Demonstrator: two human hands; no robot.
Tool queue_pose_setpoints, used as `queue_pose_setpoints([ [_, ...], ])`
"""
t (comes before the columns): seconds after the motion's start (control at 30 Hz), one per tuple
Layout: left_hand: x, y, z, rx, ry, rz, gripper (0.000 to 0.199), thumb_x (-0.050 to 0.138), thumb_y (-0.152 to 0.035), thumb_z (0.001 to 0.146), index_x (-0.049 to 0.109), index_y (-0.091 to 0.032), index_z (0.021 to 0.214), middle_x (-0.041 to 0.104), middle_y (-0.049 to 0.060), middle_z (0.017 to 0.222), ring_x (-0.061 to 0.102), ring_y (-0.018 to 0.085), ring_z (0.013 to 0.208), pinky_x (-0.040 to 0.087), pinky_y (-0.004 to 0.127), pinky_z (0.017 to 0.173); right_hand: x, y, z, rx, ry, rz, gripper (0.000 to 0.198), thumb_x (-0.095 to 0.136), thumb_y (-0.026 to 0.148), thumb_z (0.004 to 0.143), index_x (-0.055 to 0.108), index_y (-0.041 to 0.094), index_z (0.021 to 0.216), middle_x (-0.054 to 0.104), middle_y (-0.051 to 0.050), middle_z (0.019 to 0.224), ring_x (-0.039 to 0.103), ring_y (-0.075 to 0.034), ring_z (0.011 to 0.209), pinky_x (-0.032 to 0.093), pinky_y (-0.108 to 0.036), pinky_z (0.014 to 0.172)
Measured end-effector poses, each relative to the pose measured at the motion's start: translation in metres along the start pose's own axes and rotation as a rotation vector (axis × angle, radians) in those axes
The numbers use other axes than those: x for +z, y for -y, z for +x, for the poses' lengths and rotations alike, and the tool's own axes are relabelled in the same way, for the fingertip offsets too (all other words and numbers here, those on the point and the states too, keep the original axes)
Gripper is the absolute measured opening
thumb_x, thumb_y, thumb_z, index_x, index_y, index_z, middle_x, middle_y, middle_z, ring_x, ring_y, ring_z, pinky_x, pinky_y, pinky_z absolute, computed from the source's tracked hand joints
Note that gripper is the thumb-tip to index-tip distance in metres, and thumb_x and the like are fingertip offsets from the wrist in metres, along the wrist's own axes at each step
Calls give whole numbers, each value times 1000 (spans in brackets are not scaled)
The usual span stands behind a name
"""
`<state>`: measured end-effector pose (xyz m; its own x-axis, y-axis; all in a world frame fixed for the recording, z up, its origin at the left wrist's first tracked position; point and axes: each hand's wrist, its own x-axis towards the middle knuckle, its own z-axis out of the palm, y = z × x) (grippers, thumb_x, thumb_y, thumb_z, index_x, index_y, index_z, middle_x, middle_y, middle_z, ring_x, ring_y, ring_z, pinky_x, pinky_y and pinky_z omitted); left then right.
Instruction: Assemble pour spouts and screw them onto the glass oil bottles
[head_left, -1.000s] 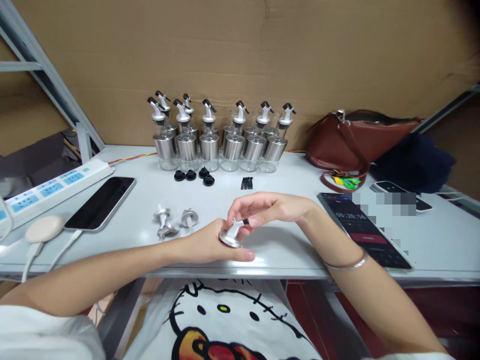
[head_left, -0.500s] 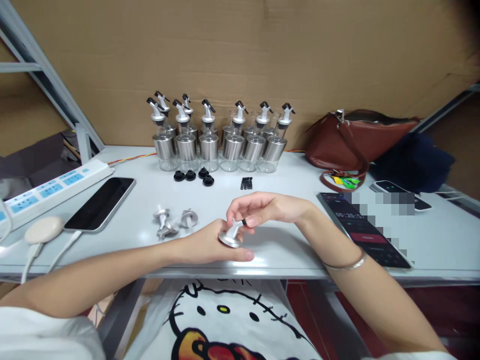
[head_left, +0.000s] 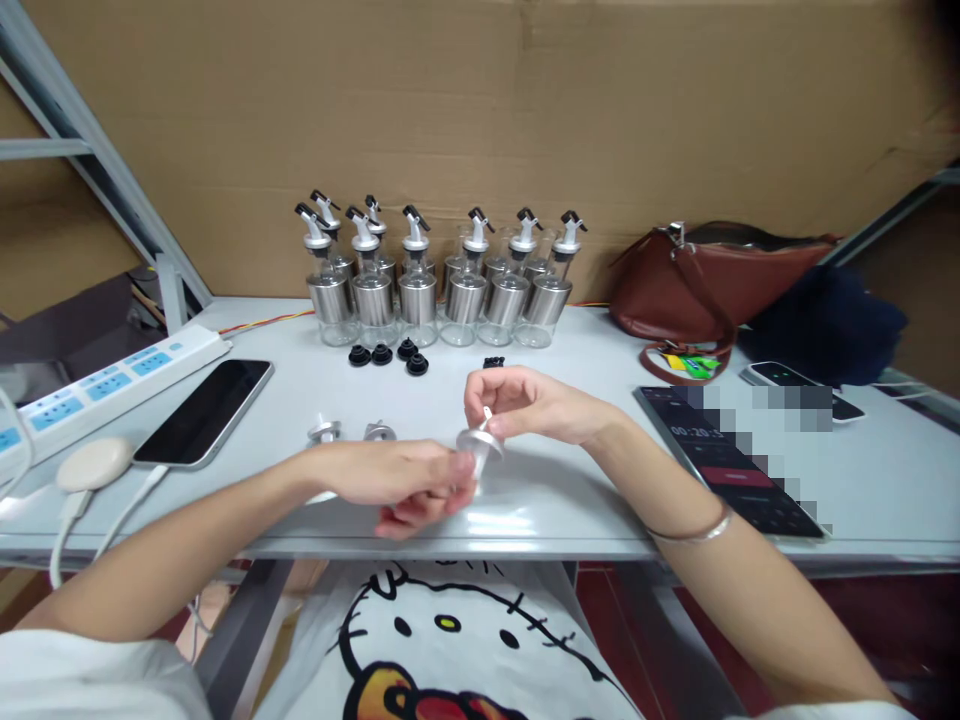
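A silver pourer spout (head_left: 478,442) is held between my hands above the near part of the table. My left hand (head_left: 405,478) is closed, thumb and fingers at the stem below the round flange. My right hand (head_left: 536,405) pinches the spout's upper end, and its fingers partly cover that end. Left of it, other silver pourer spouts (head_left: 380,431) lie on the table, partly hidden behind my left hand and forearm. Beyond my right hand are small black levers (head_left: 494,362), partly covered by its fingers. Several black stoppers (head_left: 382,355) lie further back.
Glass and steel bottles (head_left: 466,298) stand along the cardboard wall, several with pourers on top. On the left are a power strip (head_left: 112,385), a phone (head_left: 204,413) and a white round charger (head_left: 94,464). A brown bag (head_left: 656,285) and a tablet (head_left: 720,460) are at right.
My left hand has rolled over, back of the hand now up, and grips below the flange. The pourer spout sits slightly higher and further right; my right hand's fingers have shifted at its upper end.
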<state>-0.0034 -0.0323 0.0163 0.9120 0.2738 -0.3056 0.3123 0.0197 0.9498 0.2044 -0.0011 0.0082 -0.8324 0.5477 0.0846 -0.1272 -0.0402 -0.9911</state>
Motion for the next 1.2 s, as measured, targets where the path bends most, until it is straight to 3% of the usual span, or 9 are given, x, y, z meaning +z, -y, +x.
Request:
queue_pose_setpoints([
  [0.07, -15, -7, -10, 31, -154, 95, 64, 25, -81, 79, 42, -20, 71, 34, -7, 42, 30, 8, 34, 20, 23, 38, 0, 2, 0, -65, -109, 29, 25, 76, 32, 74, 58, 15, 80, 56, 3, 70, 50, -6, 60, 41, -19, 57],
  [0.1, -24, -10, -15, 61, -303, 163, 60, 26, -76, 83, 42, -20, 71, 36, -6, 43, 31, 8, 35, 22, 23, 39, 0, 4, 0, -90, -172, 44, 26, 76, 33, 73, 59, 15, 81, 55, 3, 71, 50, -7, 60, 41, -19, 57],
  [0.17, -45, -12, -24, 73, -728, 386, 41, 37, -58, 89, 43, -20, 73, 43, -4, 49, 39, 10, 41, 29, 23, 44, -1, 6, 0, -114, -284, 68, 27, 78, 34, 71, 60, 16, 80, 54, 3, 71, 49, -7, 61, 41, -20, 57],
  [0.23, -66, -9, -30, -51, -1136, 750, 23, 42, -39, 89, 48, -20, 77, 55, 0, 63, 51, 14, 55, 36, 25, 54, -2, 7, 1, -125, -349, 88, 29, 80, 36, 68, 60, 17, 79, 53, 3, 71, 49, -8, 61, 42, -20, 57],
  [0.3, -82, -2, -34, -256, -1287, 1078, 13, 44, -27, 86, 54, -19, 85, 65, 6, 84, 60, 21, 75, 39, 29, 64, -3, 7, 1, -132, -368, 97, 30, 81, 36, 67, 60, 17, 79, 53, 3, 72, 50, -8, 62, 43, -21, 58],
  [0.43, -96, 14, -32, -593, -1240, 1276, 23, 42, -18, 83, 62, -20, 92, 69, 11, 100, 63, 30, 93, 41, 33, 70, -3, 6, 2, -136, -364, 72, 29, 79, 36, 69, 59, 18, 79, 53, 3, 74, 50, -8, 62, 43, -22, 59],
  [0.53, -97, 19, -29, -696, -1206, 1249, 23, 42, -19, 81, 65, -17, 88, 70, 16, 96, 63, 35, 93, 42, 35, 68, -3, 5, 2, -148, -378, 49, 28, 78, 36, 70, 58, 18, 80, 53, 3, 75, 49, -8, 62, 44, -23, 61],
  [1.07, -101, 27, -23, -691, -1231, 1106, 22, 47, -28, 76, 65, -16, 80, 70, 16, 87, 64, 35, 86, 41, 35, 63, -2, 5, 4, -164, -402, 43, 26, 77, 35, 71, 59, 18, 78, 54, 3, 69, 49, -8, 60, 44, -23, 59],
  [1.2, -98, 24, -23, -626, -1237, 1075, 16, 48, -27, 75, 60, -18, 72, 67, 12, 76, 63, 30, 78, 39, 32, 62, -2, 5, 5, -162, -440, 35, 26, 76, 34, 71, 58, 17, 78, 55, 4, 67, 50, -7, 58, 43, -24, 60],
])
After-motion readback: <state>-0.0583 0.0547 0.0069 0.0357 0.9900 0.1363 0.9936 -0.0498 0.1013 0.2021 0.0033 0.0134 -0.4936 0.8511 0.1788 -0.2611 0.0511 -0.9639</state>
